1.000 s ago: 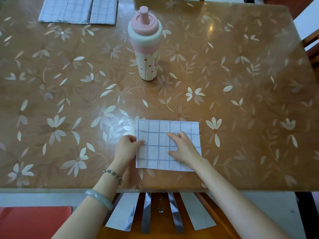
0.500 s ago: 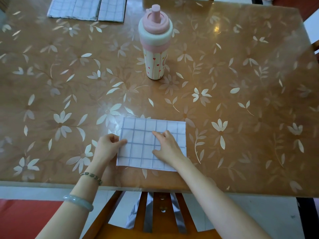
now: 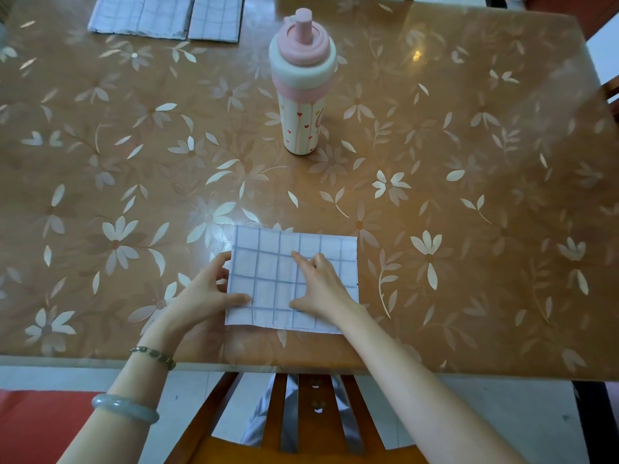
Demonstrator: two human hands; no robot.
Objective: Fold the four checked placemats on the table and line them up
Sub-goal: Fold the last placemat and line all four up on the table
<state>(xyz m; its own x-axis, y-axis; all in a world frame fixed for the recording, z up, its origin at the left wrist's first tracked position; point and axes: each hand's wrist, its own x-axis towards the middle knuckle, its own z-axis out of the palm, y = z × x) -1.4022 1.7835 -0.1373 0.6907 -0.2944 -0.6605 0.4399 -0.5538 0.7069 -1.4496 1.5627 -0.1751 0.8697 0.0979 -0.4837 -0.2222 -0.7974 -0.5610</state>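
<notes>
A folded white placemat with blue checks [image 3: 268,259] lies near the table's front edge. My left hand [image 3: 204,293] grips its left edge, thumb on top near the lower left corner and fingers curled at the side. My right hand [image 3: 321,286] presses flat on the right half, fingers spread. Two more folded checked placemats lie side by side at the far left: a wider one [image 3: 140,15] and a narrower one [image 3: 217,16].
A pink and cream bottle [image 3: 301,85] stands upright in the middle of the brown flowered table [image 3: 469,195]. A wooden chair back [image 3: 284,413] sits below the front edge. Another chair shows at the right edge.
My left hand has shifted from resting at the placemat's left edge to pinching it, thumb now on top. The right hand stays pressed on the mat.
</notes>
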